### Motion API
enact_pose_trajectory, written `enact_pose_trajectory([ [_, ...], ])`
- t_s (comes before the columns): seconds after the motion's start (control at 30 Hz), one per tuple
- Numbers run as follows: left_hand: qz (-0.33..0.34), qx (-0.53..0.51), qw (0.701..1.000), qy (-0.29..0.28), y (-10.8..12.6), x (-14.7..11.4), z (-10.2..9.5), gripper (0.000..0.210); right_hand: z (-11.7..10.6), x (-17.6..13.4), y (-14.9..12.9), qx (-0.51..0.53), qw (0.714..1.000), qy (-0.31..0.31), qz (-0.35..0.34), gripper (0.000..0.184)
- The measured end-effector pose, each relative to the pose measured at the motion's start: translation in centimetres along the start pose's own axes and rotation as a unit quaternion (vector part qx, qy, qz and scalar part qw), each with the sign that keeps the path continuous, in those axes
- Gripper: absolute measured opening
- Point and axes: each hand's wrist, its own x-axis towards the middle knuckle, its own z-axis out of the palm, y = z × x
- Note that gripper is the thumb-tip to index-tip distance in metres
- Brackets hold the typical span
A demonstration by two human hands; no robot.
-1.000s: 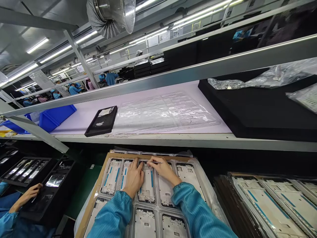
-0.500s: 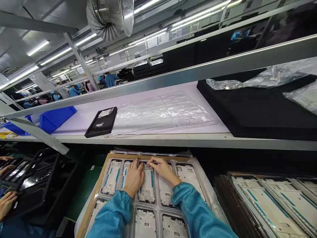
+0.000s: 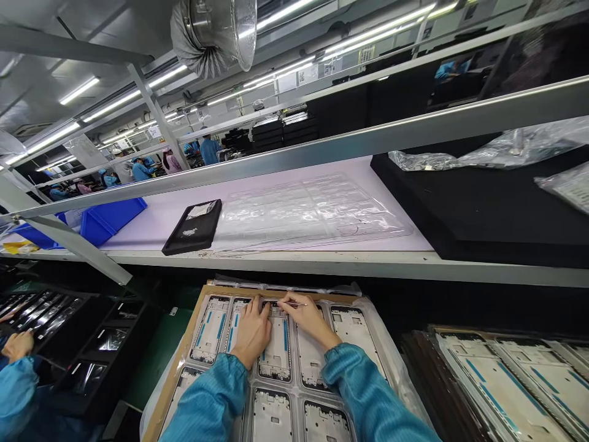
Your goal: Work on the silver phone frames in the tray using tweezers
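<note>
Several white phone frames with black ends lie in the cells of a clear plastic tray [image 3: 271, 383]. My left hand [image 3: 251, 334] lies over the upper part of the tray, fingers stretched out, the fingertips touching the top of one phone frame [image 3: 277, 344] with blue strips. From the right, my right hand [image 3: 307, 318] pinches a thin metal tool [image 3: 296, 303], too small to tell if it is tweezers. Its tip and the thumb and index finger are at that frame's top edge. What lies under the fingertips is hidden.
More phone frames [image 3: 501, 383] lie on stacked trays at right. On the shelf stand a small black tray [image 3: 191, 236] with tiny white pieces, clear plastic sheets [image 3: 313, 212], black foam [image 3: 506, 215] and blue bins [image 3: 110, 221]. A co-worker's hand [image 3: 18, 345] is at far left.
Both my hands stay at the same phone frame, with the tool at a slightly different angle. The view has shifted a little. At far left the co-worker's hand and black trays have moved.
</note>
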Motion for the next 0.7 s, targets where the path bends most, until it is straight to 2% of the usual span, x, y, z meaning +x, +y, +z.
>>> enact_pose_trajectory([
  [0.37, -0.012, -0.013, 0.999, -0.029, 0.3, 0.2, -0.5, 0.05, 0.4, 0.1, -0.1, 0.013, 1.0, 0.005, 0.007, 0.033],
  [0.7, -0.029, -0.039, 0.998, -0.042, 0.9, 0.5, -1.1, 0.042, -0.7, 0.7, 0.8, 0.079, 0.992, 0.056, 0.077, 0.061],
])
